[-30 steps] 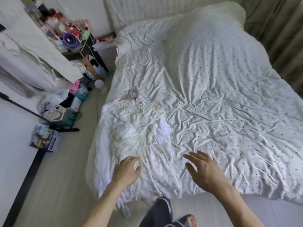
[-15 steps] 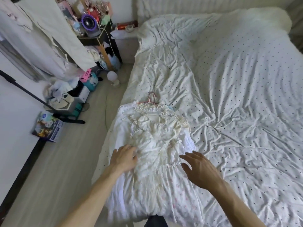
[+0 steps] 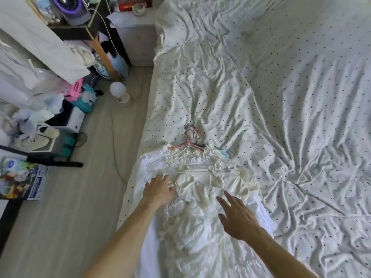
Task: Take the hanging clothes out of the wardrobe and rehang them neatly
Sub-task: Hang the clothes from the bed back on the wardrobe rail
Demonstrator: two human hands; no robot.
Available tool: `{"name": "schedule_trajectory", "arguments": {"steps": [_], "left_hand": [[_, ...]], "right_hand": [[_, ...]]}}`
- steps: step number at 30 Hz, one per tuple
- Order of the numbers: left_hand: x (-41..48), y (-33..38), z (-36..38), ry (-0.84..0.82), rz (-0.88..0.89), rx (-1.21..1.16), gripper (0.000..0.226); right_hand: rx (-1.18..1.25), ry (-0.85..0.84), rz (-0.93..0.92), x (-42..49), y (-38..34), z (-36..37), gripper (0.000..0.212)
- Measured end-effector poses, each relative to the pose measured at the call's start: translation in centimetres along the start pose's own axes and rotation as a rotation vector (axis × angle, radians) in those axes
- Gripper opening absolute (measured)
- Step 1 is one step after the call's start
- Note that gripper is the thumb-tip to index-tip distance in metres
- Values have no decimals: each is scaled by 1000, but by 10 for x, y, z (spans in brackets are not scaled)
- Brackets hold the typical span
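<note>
Head view showed the bed [image 3: 281, 97] with a wrinkled white dotted sheet; its far and right sides were cut off by the frame. On its near left part lay the pile of white clothes [image 3: 200, 233], crumpled together so that single garments could not be counted, and its lower end ran out of the picture. On the left, white hanging garments [image 3: 22, 81] were only partly in view, and the heap of things under them was too mixed to name. The left hand [image 3: 158, 190] lay on the upper left of the pile with straight fingers, its grip open and holding nothing. The right hand [image 3: 239, 215] was over the middle of the pile, fingers spread, grip open too; whether it touched the cloth was not clear. White hangers [image 3: 222, 166] were half buried at the top of the pile. The pink hanger [image 3: 187, 144] lay just beyond, its hook on the sheet.
</note>
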State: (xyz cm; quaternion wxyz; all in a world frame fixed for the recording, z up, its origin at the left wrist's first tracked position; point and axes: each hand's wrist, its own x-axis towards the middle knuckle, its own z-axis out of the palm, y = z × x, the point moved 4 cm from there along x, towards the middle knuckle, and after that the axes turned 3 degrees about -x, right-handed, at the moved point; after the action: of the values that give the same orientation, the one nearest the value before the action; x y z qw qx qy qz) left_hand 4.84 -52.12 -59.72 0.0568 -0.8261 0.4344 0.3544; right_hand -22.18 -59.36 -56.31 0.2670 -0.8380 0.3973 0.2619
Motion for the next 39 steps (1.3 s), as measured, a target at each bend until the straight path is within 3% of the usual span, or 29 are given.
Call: {"name": "schedule_trajectory", "arguments": {"steps": [9,15,20,27,31,36,39], "left_hand": [[128,-14,-2,189,117,-12,47],[141,-11,-10,310,184,128,24],[109,-9,-31,412,241,-147,13],[-5,35,-39,291,273,-511,7],[-79,81,-27,258,340,-658,10],[-159,157,1,158,408,-734,11],[-194,205,10,-6,427,-695,11]], "right_hand": [[-78,-168,95,76,12,79,76],[-18,-183,90,78,18,88,77],[170,-195,109,67,14,64,64],[840,158,246,11,-8,1,48],[1161,310,243,-44,-13,-35,56],[1217,544,251,-115,7,-72,32],[1164,632,305,-158,39,-78,17]]}}
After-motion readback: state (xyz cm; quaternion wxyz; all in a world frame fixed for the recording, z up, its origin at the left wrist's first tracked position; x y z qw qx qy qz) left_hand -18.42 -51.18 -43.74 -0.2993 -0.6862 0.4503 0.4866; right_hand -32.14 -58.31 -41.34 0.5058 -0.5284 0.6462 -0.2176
